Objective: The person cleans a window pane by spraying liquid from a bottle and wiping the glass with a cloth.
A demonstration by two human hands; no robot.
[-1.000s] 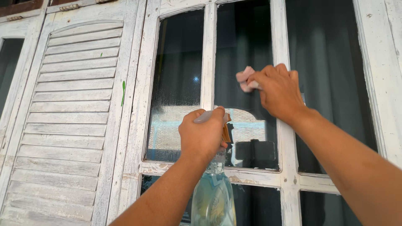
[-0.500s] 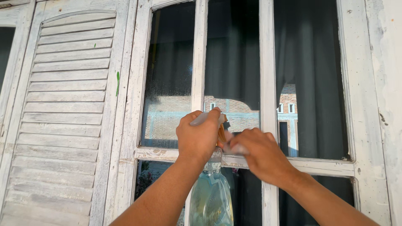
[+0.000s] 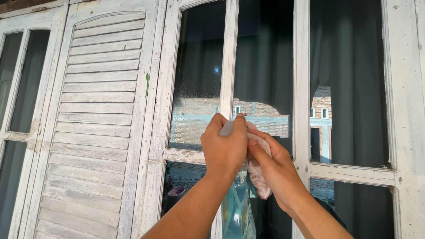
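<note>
We held the spray bottle (image 3: 237,208) upright by its neck, our left hand (image 3: 225,148) in a closed grip around its trigger head. Just right of the bottle, our right hand (image 3: 274,170) pinched a pale pink cloth (image 3: 259,179) against it. Behind the bottle stood the white window frame (image 3: 301,132), with a louvred shutter (image 3: 95,128) further left.

I see a window frame (image 3: 301,88) of rough wood under chalky, flaking white paint, and the louvred shutter (image 3: 97,128) wears the same worn matt finish. The panes (image 3: 265,57) are glossy glass, the left one speckled. The spray bottle (image 3: 237,212) is clear, shiny plastic. The cloth (image 3: 259,177) looks soft, pale and matt.
</note>
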